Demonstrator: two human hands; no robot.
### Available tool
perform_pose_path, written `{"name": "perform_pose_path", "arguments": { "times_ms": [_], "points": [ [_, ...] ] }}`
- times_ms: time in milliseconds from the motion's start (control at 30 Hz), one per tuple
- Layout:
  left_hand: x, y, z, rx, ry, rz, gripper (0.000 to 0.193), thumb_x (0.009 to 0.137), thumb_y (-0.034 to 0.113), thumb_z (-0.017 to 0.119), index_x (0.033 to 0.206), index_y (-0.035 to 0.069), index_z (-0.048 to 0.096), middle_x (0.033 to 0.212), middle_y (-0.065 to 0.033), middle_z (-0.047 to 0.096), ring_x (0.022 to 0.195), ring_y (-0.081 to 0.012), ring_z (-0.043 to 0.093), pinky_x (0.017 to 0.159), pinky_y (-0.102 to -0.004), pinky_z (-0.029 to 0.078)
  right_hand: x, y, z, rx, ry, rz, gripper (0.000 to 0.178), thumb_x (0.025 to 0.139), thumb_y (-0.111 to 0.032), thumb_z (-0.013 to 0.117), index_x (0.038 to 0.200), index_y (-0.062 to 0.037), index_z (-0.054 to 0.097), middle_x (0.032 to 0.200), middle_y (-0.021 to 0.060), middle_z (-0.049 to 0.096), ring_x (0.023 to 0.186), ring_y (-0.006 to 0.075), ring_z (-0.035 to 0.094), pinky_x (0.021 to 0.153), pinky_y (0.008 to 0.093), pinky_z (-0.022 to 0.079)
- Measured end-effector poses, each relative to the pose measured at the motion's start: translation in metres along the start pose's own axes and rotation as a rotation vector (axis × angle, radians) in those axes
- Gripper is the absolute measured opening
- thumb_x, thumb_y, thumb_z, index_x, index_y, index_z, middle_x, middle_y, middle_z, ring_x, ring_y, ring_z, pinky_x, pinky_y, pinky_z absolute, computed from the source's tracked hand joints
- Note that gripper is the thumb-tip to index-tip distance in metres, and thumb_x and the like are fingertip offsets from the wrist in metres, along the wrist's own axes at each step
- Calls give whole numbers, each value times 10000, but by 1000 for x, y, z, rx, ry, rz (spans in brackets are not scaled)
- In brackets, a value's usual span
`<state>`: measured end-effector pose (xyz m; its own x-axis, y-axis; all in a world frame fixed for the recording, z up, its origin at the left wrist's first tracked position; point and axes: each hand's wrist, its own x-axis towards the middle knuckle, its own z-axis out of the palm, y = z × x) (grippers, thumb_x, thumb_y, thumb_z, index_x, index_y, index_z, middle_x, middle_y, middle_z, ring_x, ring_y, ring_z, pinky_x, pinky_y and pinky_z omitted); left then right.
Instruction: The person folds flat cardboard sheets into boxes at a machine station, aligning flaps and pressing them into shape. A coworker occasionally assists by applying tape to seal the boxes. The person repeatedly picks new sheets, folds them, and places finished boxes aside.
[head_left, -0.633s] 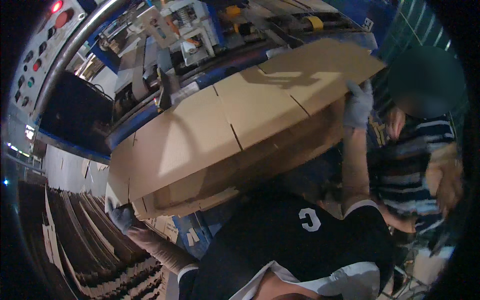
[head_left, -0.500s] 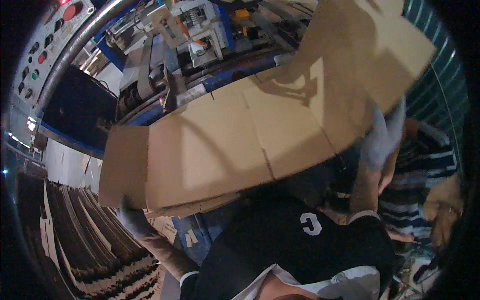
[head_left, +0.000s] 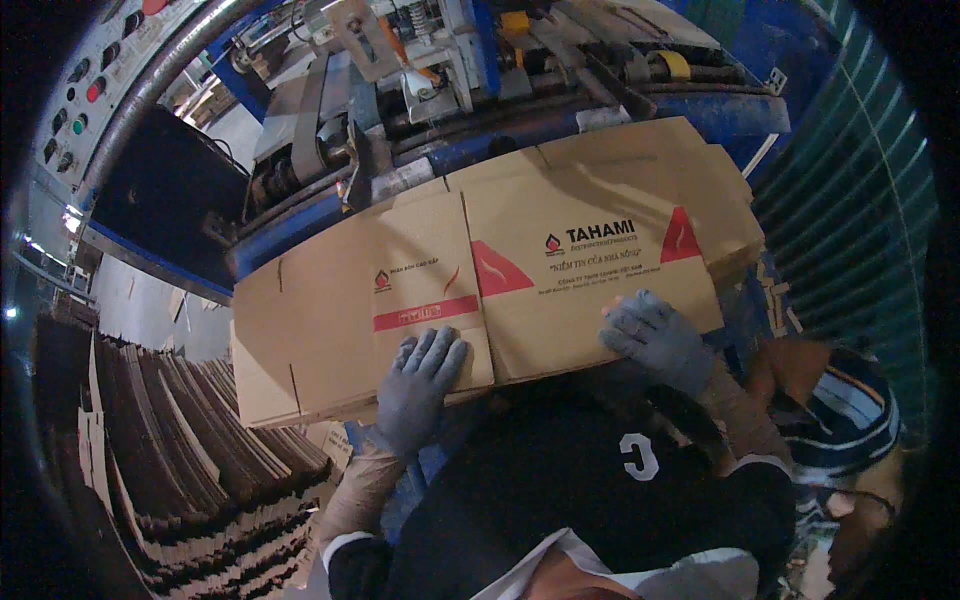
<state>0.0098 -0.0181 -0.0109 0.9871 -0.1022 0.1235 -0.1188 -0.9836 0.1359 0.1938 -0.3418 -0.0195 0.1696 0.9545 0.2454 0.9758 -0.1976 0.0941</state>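
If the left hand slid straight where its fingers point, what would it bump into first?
Probably the blue machine rail, past the far edge of the cardboard that the left hand seems to rest on, though depth is unclear.

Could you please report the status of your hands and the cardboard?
Left hand and right hand open on printed cardboard, near its closest edge. Cardboard before machine. Nothing else visible on top.

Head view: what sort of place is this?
Probably a carton factory or workshop: flat printed cartons, a blue-framed machine and a control panel with coloured buttons suggest it.
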Motion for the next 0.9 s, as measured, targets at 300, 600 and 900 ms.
{"name": "perform_pose_path", "arguments": {
  "times_ms": [300,600,900],
  "points": [
    [42,-39,4,53,285,53,555,823,40,483,1372,38,405,1442,-198,390,1345,-349,376,1121,-478,283,35,81,11,-172,90,10,400,797,-173,591,1196,-170,572,1305,60,544,1179,270,523,984,436,444],
    [158,-115,33,64,507,-17,553,836,30,490,1382,63,412,1412,-206,420,1308,-381,400,1092,-521,280,130,190,40,-137,-11,171,553,853,-438,579,1326,-158,511,1379,103,483,1244,342,468,1037,435,389],
    [166,-129,2,119,776,-339,788,817,254,686,1419,-47,276,1429,-233,364,1365,-402,287,1127,-486,221,203,194,79,-201,97,343,551,855,-440,570,1295,-113,514,1389,137,466,1241,342,463,1011,440,404]
  ]
}}
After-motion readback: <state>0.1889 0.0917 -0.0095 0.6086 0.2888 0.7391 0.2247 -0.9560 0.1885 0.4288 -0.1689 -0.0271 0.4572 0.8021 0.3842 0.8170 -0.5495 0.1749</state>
